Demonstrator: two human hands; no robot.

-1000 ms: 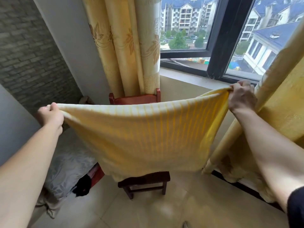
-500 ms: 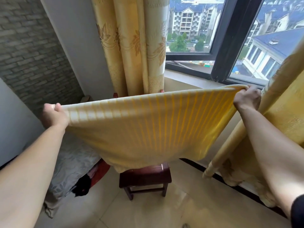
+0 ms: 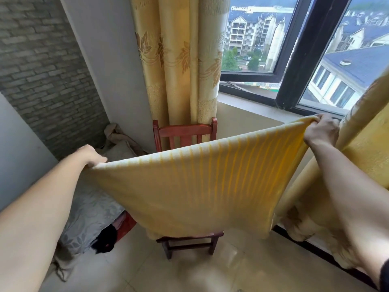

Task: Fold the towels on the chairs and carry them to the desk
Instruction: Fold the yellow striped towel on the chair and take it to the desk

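Observation:
A yellow towel (image 3: 195, 186) with pale stripes hangs spread out in the air in front of me. My left hand (image 3: 92, 157) grips its upper left corner, and my right hand (image 3: 320, 129) grips its upper right corner, held higher. Behind and below the towel stands a small red-brown wooden chair (image 3: 185, 133); its backrest shows above the towel's top edge and its legs show below. The chair seat is mostly hidden by the towel.
Yellow curtains (image 3: 179, 60) hang behind the chair, and another curtain (image 3: 362, 157) hangs on the right by the window (image 3: 263, 39). A grey patterned cushion (image 3: 88, 218) and bundled cloth lie on the floor at the left. The floor is tiled.
My left hand has dropped lower, so the towel's top edge now slants down to the left and the chair's backrest shows above it. Both hands keep their grip.

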